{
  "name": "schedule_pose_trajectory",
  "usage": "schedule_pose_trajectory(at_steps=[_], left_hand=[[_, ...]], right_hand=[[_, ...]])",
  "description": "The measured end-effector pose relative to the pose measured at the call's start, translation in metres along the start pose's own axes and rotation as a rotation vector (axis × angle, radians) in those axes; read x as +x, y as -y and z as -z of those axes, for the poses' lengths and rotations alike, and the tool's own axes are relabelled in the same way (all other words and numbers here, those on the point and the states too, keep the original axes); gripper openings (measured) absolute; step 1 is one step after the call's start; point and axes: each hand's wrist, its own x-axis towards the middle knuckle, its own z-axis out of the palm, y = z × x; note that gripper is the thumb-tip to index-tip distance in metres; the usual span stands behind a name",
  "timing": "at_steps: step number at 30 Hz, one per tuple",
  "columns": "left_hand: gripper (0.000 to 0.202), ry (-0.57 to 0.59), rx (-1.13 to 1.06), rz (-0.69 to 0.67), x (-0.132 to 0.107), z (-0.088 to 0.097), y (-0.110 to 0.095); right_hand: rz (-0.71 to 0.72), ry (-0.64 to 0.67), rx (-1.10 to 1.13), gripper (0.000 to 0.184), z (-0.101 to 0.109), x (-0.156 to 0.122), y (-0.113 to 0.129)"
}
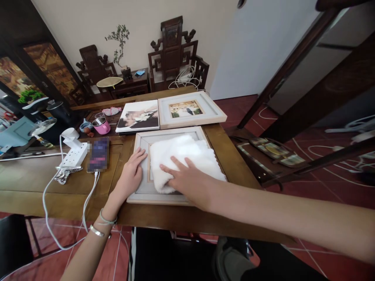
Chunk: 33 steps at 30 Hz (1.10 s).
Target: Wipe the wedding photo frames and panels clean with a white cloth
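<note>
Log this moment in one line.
left hand: on near frame, left side; right hand: spread on white cloth; white cloth: atop near frame

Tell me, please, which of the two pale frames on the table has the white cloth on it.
The nearer frame: the white cloth lies on it under the right hand, while the farther frame shows its picture uncovered.

No lettering or numbers are legible, and the phone screen [98, 154] is blurred
</note>
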Motion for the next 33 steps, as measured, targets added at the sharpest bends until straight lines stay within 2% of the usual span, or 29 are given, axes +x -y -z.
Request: schedule_pose_trajectory(at_steps=[5, 8, 12, 18, 25, 29, 33], left_hand=[[0.050, 0.016, -0.006, 0.016, 0.000, 0.001, -0.003], [0.051, 0.020, -0.003, 0.018, 0.000, 0.002, -0.004], [0.051, 0.012, 0.001, 0.011, 0.001, 0.000, -0.002], [0.050, -0.002, 0.008, -0.016, 0.001, -0.001, 0.000], [0.049, -0.012, -0.006, -0.027, 0.000, -0.002, 0.001], [0.050, -0.008, -0.027, -0.017, 0.000, -0.002, 0.002], [0.051, 0.007, -0.021, 0.011, 0.000, 0.000, -0.001]], right_hand=[[0.083, 0.046, 0.147, 0.061, 0.011, -0.022, 0.018], [0.113, 0.043, 0.129, 0.061, 0.010, -0.023, 0.021], [0.098, 0.052, 0.077, 0.066, 0.004, -0.017, 0.017], [0.068, -0.043, -0.009, 0.060, -0.006, -0.002, 0.002], [-0.024, -0.100, -0.075, 0.058, -0.004, 0.017, -0.010], [0.008, -0.091, -0.051, 0.054, -0.005, 0.013, 0.002], [0.027, 0.021, 0.041, 0.060, 0.003, -0.005, 0.025]])
